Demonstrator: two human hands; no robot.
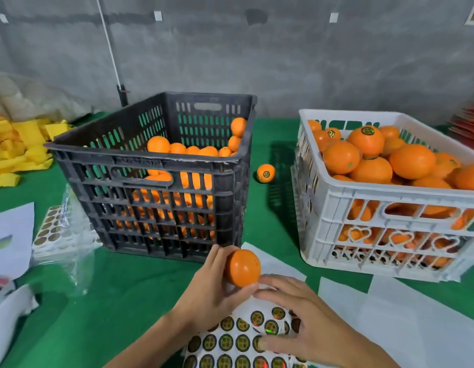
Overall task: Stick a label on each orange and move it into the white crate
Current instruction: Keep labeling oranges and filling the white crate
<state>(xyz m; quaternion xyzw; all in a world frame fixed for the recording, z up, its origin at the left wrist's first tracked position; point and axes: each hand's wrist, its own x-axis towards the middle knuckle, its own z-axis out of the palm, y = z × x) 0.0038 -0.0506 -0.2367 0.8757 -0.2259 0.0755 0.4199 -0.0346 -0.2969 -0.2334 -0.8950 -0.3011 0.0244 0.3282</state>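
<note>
Black crate (156, 166) at left is supplying unlabelled fruit. Left hand (212, 285) is gripping an orange (243, 267), bare face up for labelling. Right hand (302, 322), fingers (262, 343) extended, is pressing the label sheet (230, 341). White crate (384, 192) is waiting far right.

The white crate (384, 229) runs off the edge at 3 o'clock. The label sheet (238, 338) is cut off at 6 o'clock, partly covered by the right hand (305, 317). Label print is too small to read.
</note>
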